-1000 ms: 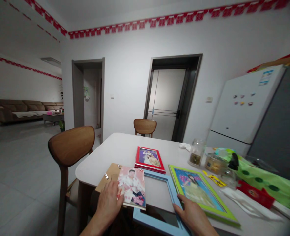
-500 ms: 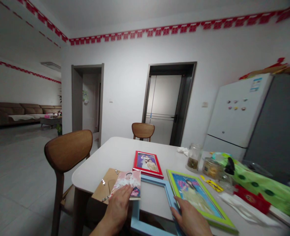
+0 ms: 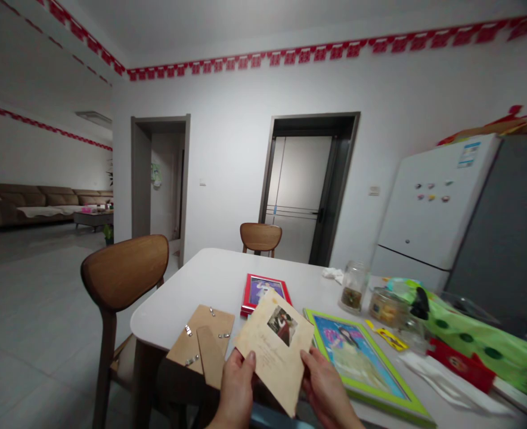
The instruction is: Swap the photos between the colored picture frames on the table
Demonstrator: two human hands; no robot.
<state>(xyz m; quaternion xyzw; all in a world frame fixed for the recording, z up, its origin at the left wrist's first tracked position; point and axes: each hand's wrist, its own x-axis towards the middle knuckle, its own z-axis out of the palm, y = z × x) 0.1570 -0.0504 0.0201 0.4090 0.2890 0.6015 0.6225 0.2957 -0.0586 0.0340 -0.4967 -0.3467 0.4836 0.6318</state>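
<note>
A cream card with a small dark photo (image 3: pixel 272 351) is held up, tilted, between my two hands. My left hand (image 3: pixel 238 381) grips its lower left edge, and my right hand (image 3: pixel 326 381) pinches its right edge. Beneath the card, a bit of the light blue frame (image 3: pixel 267 417) shows; the rest is hidden. The brown backing board (image 3: pixel 185 339) with metal clips and a stand flap lies to the left. Behind the card is the red-framed picture (image 3: pixel 248 295), partly covered. A green-framed picture (image 3: pixel 366 363) lies to the right of my right hand.
On the white table (image 3: pixel 192 280) at the right stand a glass jar (image 3: pixel 353 289) and a food container (image 3: pixel 385 307), near a green bag (image 3: pixel 482 339) and a red packet (image 3: pixel 462 363). A wooden chair (image 3: pixel 127 271) stands at the left.
The pink picture has left the backing board, exposing its flap. Both hands now hold the cream card over the blue frame, my right hand having let go of that frame's side.
</note>
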